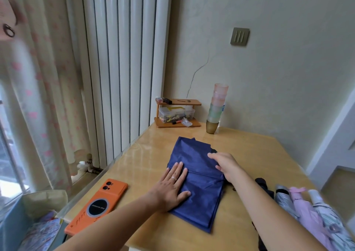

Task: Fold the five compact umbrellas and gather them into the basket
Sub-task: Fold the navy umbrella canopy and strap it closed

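Head view: glossy wooden table bearing navy umbrella, beside white radiator.

navy umbrella; orange phone; pink umbrella; pink-flowered curtain; tan table

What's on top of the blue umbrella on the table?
Left hand flat on the blue umbrella, right hand at its right edge. Fabric beneath them is hidden.
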Action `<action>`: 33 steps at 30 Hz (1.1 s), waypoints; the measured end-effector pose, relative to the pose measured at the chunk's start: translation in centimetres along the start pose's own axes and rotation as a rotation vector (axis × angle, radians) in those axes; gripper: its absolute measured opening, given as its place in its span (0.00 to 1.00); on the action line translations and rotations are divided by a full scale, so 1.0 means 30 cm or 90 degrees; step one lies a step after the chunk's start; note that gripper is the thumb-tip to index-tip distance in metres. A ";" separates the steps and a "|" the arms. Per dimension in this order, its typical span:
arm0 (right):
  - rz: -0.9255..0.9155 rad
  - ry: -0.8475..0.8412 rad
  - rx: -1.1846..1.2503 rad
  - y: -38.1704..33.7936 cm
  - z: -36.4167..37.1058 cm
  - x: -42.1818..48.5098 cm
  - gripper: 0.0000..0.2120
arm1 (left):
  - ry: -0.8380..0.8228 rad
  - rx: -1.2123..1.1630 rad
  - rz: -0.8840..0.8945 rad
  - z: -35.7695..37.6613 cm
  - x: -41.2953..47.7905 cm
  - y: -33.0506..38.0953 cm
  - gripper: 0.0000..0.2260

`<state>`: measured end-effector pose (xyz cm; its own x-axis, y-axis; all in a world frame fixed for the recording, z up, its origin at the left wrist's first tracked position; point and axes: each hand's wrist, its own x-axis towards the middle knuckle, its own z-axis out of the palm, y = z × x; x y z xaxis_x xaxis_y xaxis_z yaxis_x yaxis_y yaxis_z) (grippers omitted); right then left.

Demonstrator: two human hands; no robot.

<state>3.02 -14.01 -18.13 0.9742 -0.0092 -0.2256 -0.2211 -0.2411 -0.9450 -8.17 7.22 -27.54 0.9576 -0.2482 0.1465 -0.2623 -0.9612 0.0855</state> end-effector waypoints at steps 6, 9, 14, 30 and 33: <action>-0.115 0.015 0.023 -0.054 0.006 -0.062 0.37 | 0.003 -0.004 0.000 -0.006 -0.007 0.006 0.36; -0.126 -0.026 0.012 -0.076 0.011 -0.105 0.37 | 0.038 -0.038 0.007 0.001 -0.007 0.001 0.35; -0.189 -0.081 -0.063 -0.085 0.008 -0.149 0.13 | 0.132 -0.044 -0.005 -0.026 -0.025 0.007 0.35; -0.207 -0.319 -0.078 -0.032 -0.076 -0.299 0.27 | 0.264 -0.816 -0.400 -0.304 0.052 -0.040 0.20; -0.137 -0.267 0.033 -0.020 -0.064 -0.300 0.25 | 0.215 -0.854 -0.439 -0.304 0.043 -0.055 0.19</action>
<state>-5.52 -15.65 -15.07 0.8981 0.4306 -0.0893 -0.0287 -0.1453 -0.9890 -7.59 9.57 -18.50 0.9117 0.3988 -0.0992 0.1159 -0.0178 0.9931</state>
